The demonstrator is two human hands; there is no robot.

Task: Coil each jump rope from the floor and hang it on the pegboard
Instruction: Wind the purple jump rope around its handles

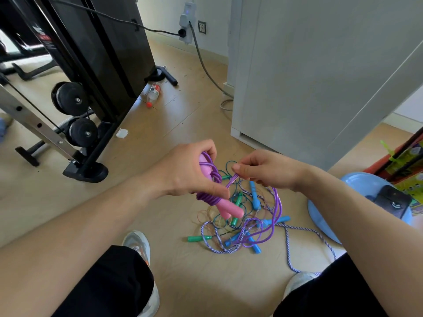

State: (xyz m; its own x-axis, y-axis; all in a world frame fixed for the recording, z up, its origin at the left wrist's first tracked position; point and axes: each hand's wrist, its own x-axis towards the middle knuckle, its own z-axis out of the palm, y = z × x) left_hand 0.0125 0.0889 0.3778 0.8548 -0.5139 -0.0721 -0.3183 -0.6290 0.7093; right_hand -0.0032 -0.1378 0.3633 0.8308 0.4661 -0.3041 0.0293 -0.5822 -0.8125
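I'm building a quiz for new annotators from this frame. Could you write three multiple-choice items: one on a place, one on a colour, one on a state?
1. Where does the red-capped bottle lie?
A. On the floor by the black machine
B. On a shelf
C. On a chair

2. What colour are the handles that the left hand grips?
A. Green
B. Pink
C. Yellow

3. How is the purple rope?
A. Hung on a peg
B. Partly wound round the handles, the rest trailing down to the floor
C. Cut in two

Answers:
1 A, it lies on the boards at the machine's foot.
2 B, two pink ends stick out below the fingers.
3 B, coils wrap the handles while the right hand pinches a loose loop.
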